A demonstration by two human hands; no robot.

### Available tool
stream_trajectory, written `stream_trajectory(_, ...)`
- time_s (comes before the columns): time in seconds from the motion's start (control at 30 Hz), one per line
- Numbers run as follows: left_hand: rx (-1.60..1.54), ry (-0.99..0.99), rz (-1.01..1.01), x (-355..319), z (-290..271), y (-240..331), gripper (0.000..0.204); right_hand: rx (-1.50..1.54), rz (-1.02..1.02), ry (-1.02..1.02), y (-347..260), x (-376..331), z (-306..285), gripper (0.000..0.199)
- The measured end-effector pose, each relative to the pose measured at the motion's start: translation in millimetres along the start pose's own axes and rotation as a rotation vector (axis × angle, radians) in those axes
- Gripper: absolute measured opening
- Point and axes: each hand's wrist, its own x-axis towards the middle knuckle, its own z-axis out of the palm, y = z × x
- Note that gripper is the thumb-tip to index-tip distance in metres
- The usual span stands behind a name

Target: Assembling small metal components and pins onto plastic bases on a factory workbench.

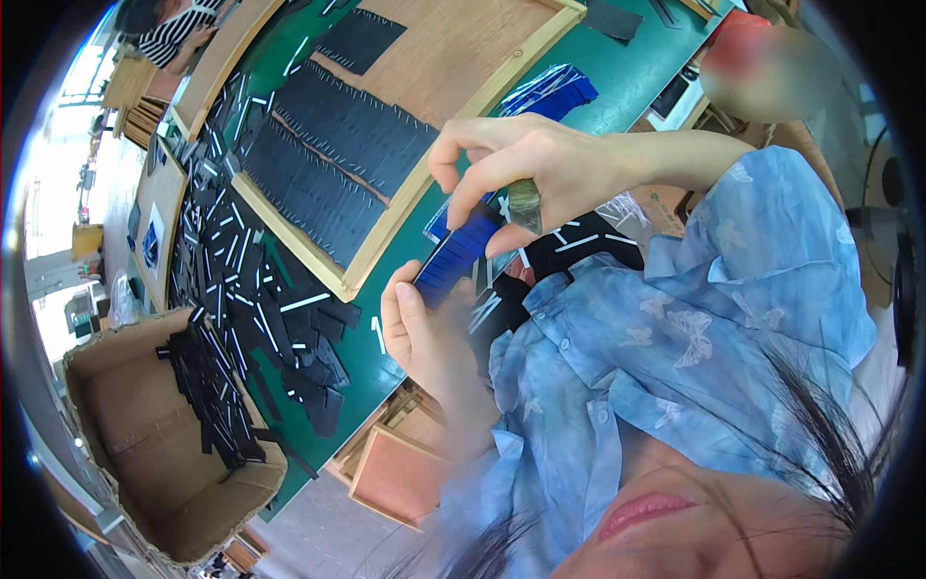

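A blue, flat rectangular piece [449, 261] with thin dark lines across it is held up between my two hands, above the near edge of the table. My left hand [424, 333] pinches its lower end between thumb and fingers. At its upper end, my right hand [545, 159] grips the edge with bent fingers and thumb. A yellowish see-through thing [524, 205] shows under my right palm; its kind is unclear. Beyond the hands lies a wooden-framed board [453, 72], with black panels [328, 135] on it edged by rows of small pale strips.
Loose black pieces and white strips [231, 251] lie heaped on the green table [371, 352] at left. A cardboard box [125, 425] there holds more black pieces. A blue bundle [550, 94] lies beyond my right hand. A person in stripes [178, 34] is at far left.
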Motion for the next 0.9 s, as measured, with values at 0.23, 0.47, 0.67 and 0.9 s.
stream_trajectory(0.23,-0.044,-0.02,-0.022,4,-1,-2,0.027,-0.005,0.019,-0.002,0,-3,-1,0.028)
stream_trajectory(0.47,0.055,-0.04,0.046,-7,7,4,0.027,0.002,0.274,0.043,7,0,5,0.046)
stream_trajectory(0.67,0.21,0.082,0.211,-10,18,-1,0.029,-0.17,0.268,0.109,11,12,20,0.05)
stream_trajectory(0.9,0.218,0.058,0.094,3,7,-1,0.02,0.191,0.591,-0.133,7,3,-7,0.022)
